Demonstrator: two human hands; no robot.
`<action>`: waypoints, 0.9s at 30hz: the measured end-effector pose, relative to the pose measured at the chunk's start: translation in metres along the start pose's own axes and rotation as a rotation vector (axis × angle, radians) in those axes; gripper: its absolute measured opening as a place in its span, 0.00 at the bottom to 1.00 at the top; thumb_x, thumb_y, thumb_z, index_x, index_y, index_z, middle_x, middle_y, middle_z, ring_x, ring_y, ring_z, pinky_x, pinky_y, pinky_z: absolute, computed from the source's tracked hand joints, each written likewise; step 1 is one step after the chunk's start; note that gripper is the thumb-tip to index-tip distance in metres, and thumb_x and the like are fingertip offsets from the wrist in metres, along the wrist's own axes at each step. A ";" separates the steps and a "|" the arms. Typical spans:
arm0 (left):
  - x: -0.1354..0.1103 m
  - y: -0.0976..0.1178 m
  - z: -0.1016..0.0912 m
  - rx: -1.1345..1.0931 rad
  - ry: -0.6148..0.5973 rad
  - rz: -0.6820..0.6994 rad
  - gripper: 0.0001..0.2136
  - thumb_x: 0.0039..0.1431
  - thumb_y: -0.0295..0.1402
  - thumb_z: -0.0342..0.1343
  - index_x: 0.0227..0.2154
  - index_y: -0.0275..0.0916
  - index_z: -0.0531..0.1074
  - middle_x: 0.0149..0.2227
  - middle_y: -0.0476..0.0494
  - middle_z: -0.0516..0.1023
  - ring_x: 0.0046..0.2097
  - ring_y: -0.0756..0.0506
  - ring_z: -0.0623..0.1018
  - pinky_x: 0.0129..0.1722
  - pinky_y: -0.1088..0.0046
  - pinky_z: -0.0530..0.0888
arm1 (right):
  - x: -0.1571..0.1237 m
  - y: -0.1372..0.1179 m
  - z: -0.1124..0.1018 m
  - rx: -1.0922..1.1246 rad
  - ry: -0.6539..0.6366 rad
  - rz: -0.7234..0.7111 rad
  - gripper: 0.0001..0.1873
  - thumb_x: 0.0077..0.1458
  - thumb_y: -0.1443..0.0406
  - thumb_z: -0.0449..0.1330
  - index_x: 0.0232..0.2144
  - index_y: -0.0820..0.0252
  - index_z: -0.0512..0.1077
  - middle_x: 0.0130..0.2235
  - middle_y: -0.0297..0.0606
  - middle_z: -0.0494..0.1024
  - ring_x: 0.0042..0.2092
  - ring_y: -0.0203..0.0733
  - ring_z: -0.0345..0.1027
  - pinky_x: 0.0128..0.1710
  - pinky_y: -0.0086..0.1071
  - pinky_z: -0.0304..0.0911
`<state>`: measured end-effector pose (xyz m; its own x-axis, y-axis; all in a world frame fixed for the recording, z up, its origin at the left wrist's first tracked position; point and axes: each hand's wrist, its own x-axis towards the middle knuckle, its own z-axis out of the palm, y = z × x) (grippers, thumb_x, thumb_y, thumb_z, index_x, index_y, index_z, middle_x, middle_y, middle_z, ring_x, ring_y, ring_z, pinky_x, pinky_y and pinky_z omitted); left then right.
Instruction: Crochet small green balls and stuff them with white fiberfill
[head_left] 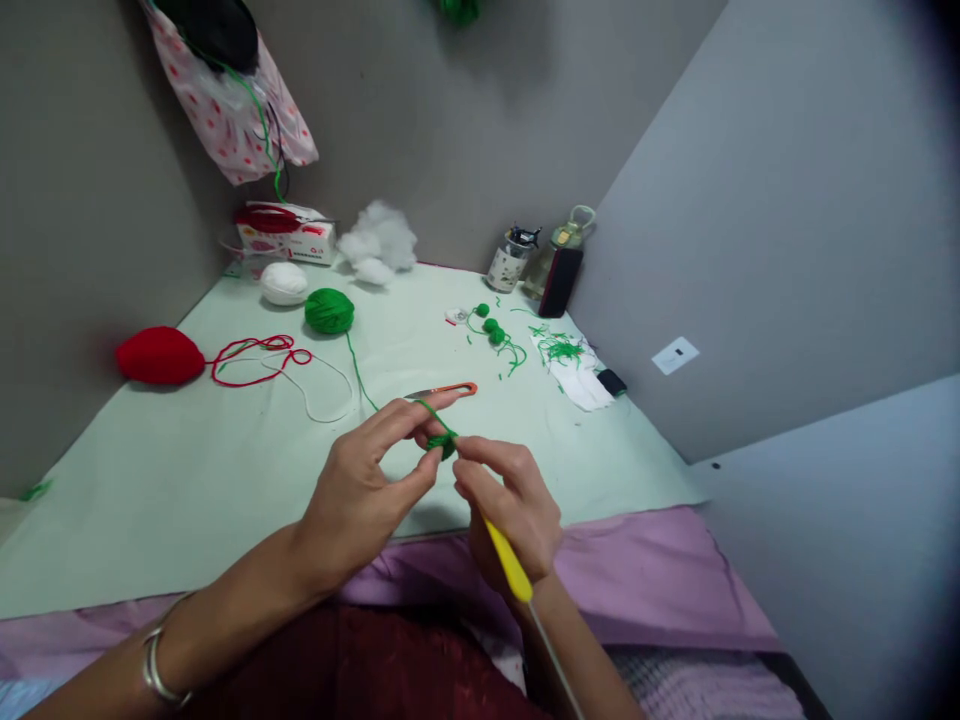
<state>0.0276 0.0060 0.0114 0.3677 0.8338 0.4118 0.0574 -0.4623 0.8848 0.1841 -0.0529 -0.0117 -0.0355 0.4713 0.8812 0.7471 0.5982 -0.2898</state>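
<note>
Between the thumb and fingers of my left hand point(367, 480) is a small green crochet piece point(442, 443). Green yarn point(361, 380) passes over the left index finger and leads back to a green yarn ball point(329, 311). My right hand point(516, 500) is closed around a crochet hook point(508, 562) with a yellow handle; its tip is at the crochet piece, mostly hidden by the fingers. Just beyond my left fingertips lie orange-handled thread snips point(450, 390) on the pale green table cover point(225, 480).
Red yarn point(160, 355) and white yarn point(284, 284) sit at left. White stuffing point(379, 243) and a tissue box point(307, 242) stand behind. Small green balls point(491, 327), yarn scraps point(562, 346), a pen cup point(508, 262), a bottle point(568, 237) and a phone point(561, 283) are at right.
</note>
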 end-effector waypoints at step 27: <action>0.002 0.011 -0.002 -0.363 -0.100 -0.320 0.26 0.59 0.28 0.66 0.60 0.50 0.75 0.36 0.52 0.74 0.34 0.53 0.71 0.39 0.77 0.73 | -0.013 0.004 0.005 -0.228 0.102 -0.194 0.21 0.60 0.77 0.63 0.53 0.58 0.78 0.45 0.44 0.81 0.46 0.45 0.78 0.44 0.37 0.79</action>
<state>0.0270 0.0037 0.0222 0.4730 0.8754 0.0995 -0.1384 -0.0377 0.9897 0.1838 -0.0531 -0.0258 -0.1342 0.2883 0.9481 0.8629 0.5044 -0.0312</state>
